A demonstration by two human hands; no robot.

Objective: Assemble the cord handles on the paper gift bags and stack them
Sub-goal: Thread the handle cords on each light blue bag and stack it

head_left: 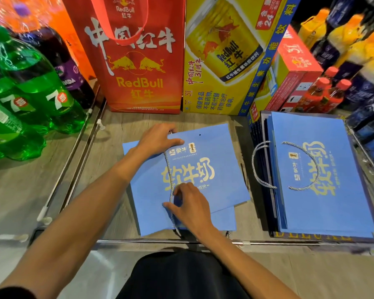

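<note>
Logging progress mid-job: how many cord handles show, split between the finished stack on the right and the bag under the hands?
cord loops on right stack: 2
loose cord on middle bag, pinched by right hand: 1
Total: 3

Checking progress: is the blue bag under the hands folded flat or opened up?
Folded flat: blue bag lies printed face up, cord across it.

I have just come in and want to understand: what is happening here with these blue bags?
A person is fitting a cord to a blue bag that lies flat on the shelf. The left hand grips the bag's top edge, where the cord begins; the right hand pinches the cord lower down. One hole near that edge is empty. To the right lies a stack of bags with handles on.
</note>
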